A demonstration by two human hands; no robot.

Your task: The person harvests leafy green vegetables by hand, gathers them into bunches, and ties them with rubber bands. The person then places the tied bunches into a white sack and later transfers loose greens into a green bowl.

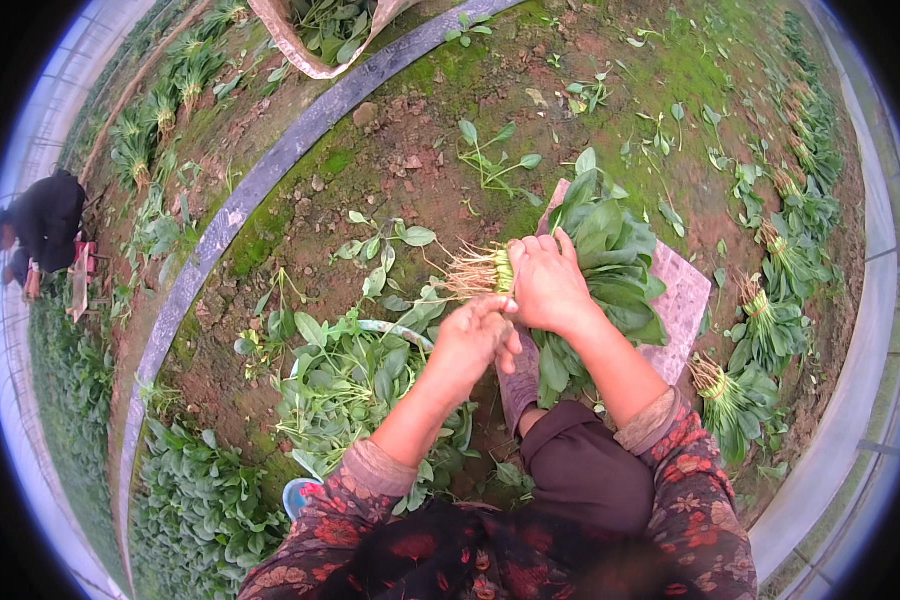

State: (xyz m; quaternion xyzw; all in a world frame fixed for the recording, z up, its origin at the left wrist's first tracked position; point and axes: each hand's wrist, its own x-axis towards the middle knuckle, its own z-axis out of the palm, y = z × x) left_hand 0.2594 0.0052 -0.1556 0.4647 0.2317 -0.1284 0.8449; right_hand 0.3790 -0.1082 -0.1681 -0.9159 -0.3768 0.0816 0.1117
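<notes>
A bunch of spinach-like leafy greens (619,247) lies across my front, its pale roots (472,270) towards the left and its leaves to the right. My right hand (546,285) is wrapped around the stems just right of the root ends. Close below the roots is my left hand (476,334), its fingers curled and a fingertip touching near the stems by the right hand. Whether a thin tie is pinched there cannot be made out. Under the leaves lies a flat pinkish board (679,307), partly hidden.
A basin (401,330) heaped with loose greens (360,382) stands left of my legs. Tied bunches (757,311) line the right side. A grey strip (270,165) curves across the soil. An open sack (319,64) holds greens. Another person (41,225) bends at far left.
</notes>
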